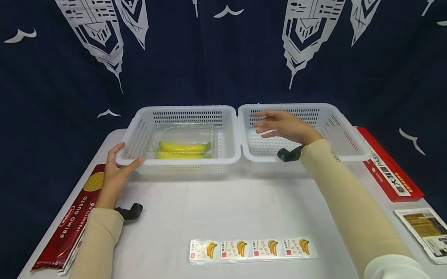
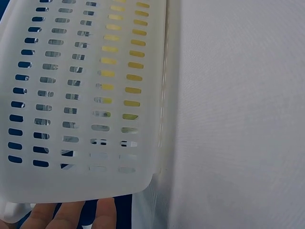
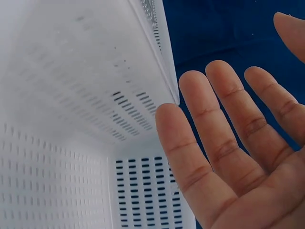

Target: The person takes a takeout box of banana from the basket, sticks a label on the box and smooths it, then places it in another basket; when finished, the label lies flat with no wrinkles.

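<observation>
At the back left of the table stands a white plastic basket holding a clear plastic box with yellow bananas in it. My left hand holds this basket at its near left corner, thumb along the front rim. The left wrist view has its fingers behind the basket's end, partly hidden. Over a second white basket, just to the right, hovers my right hand. Its fingers are spread and nearly straight, with nothing in them, as the right wrist view also has it.
A strip of banana stickers lies near the front of the white table. To the left is a dark red spaghetti packet. On the right are a red pasta box and a white-edged pouch. Behind hangs a dark blue patterned curtain.
</observation>
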The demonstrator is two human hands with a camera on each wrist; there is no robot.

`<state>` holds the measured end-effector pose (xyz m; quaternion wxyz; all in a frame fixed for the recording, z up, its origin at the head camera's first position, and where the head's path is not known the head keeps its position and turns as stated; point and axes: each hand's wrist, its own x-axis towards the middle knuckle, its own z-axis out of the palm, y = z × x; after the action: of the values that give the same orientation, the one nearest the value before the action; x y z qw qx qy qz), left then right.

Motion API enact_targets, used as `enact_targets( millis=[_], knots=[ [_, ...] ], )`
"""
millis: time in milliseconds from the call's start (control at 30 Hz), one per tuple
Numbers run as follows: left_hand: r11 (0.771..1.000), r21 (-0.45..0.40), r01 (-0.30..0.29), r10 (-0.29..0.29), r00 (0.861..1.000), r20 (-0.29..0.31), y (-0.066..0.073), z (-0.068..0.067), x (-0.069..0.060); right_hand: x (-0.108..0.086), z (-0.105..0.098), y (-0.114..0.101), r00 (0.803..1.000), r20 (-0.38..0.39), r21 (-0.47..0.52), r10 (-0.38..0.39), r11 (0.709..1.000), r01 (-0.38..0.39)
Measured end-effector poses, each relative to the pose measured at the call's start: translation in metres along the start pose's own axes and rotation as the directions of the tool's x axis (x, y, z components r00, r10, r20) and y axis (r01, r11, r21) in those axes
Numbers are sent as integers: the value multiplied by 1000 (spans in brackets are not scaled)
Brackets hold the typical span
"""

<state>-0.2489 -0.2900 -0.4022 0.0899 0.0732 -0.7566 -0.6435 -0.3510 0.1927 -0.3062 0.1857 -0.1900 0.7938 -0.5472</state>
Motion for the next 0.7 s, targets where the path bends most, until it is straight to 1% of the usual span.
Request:
enact_targets(
  millis=[267, 333, 533, 700],
  knots=[
    [1000, -18, 8, -8, 1000, 3, -2, -1, 2, 18, 16, -9, 999, 7, 83, -33, 996, 32],
    [1000, -19, 7, -7, 1000, 1, -2, -1, 2, 22, 21, -11, 1000, 8, 77, -29, 997, 29],
    [1000, -17, -2, 2, 1000, 2, 0, -1, 0, 36, 38, -20, 1000, 25, 3, 15, 1000, -15],
    [1000, -9, -3, 3, 1000, 3, 0, 0, -1, 47, 52, -28, 999, 29, -31, 42, 999, -41]
  ],
)
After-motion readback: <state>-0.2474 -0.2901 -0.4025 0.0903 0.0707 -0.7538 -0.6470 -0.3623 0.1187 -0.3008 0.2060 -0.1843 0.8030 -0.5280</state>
